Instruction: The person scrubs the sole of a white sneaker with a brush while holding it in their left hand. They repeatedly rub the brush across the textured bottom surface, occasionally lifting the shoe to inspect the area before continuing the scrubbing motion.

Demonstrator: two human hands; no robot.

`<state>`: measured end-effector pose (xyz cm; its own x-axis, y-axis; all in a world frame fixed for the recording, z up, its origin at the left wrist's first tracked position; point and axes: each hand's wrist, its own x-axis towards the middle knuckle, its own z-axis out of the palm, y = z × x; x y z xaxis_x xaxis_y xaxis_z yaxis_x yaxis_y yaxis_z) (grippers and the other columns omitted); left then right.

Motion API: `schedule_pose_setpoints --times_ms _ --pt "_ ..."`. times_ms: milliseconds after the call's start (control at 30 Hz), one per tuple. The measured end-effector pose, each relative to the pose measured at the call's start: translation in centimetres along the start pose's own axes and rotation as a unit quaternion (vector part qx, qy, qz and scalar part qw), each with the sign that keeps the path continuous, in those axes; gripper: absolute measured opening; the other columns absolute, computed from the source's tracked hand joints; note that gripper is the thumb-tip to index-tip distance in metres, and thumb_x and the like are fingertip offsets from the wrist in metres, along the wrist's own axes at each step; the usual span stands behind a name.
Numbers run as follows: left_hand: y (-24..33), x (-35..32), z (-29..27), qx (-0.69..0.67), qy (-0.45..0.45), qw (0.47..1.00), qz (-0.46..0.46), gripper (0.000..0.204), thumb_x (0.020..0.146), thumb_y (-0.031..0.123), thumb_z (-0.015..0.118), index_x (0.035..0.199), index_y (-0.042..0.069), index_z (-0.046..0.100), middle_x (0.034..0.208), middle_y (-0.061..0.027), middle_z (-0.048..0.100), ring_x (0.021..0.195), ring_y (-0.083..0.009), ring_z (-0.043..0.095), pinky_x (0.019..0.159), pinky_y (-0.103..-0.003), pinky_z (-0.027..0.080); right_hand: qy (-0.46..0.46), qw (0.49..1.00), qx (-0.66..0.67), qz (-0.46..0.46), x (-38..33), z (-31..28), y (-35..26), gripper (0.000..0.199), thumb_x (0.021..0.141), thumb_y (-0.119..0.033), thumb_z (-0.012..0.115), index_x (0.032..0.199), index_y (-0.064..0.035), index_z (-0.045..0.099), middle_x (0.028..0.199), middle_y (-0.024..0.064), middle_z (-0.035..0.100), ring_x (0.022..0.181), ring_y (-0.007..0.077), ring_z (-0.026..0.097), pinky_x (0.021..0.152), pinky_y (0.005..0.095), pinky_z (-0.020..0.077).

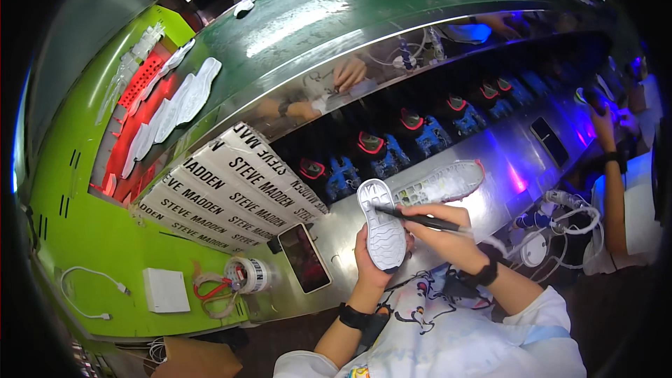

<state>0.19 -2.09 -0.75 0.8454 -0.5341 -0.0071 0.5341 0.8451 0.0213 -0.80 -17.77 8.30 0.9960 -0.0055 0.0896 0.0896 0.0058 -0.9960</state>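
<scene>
My left hand [371, 266] grips a white shoe sole [381, 220] from below, tread side up, over the metal bench [490, 154]. A thin black pen-like tool [416, 218] is pinched in my right hand [444, 231], its tip resting on the sole's upper middle. Both wrists carry black bands. A second pale shoe sole [441, 183] lies flat on the bench just beyond my hands.
A smartphone [304, 257] lies left of my hands, beside a tape roll [250, 274] and red-handled scissors [210, 287]. Printed paper sheets [224, 199] cover the left bench. White soles [185, 98] ride the green conveyor [294, 21]. Another person's arm [614, 189] works at right.
</scene>
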Motion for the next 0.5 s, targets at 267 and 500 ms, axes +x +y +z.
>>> schedule_pose_setpoints --times_ms 267,500 --pt "-0.5 0.0 1.0 -0.087 0.049 0.992 0.073 0.056 0.085 0.035 0.053 0.127 0.000 0.041 0.116 -0.0151 0.051 0.107 -0.0291 0.048 0.094 -0.043 0.041 -0.105 0.993 -0.053 -0.029 -1.5 0.3 -0.5 0.018 0.079 -0.010 0.065 0.096 -0.0023 0.067 0.091 0.0104 0.068 0.083 0.0141 0.063 0.075 0.0251 0.0483" --pt "2.1 1.4 1.2 -0.017 -0.013 0.999 -0.032 0.065 0.084 0.036 0.053 0.129 -0.007 0.035 0.116 -0.0199 0.049 0.103 -0.0290 0.051 0.089 -0.038 0.046 -0.256 0.966 -0.012 0.007 -0.9 -0.9 -1.2 0.016 0.087 -0.010 0.056 0.092 -0.0010 0.067 0.077 0.0061 0.067 0.070 0.0100 0.063 0.064 0.0227 0.0495"
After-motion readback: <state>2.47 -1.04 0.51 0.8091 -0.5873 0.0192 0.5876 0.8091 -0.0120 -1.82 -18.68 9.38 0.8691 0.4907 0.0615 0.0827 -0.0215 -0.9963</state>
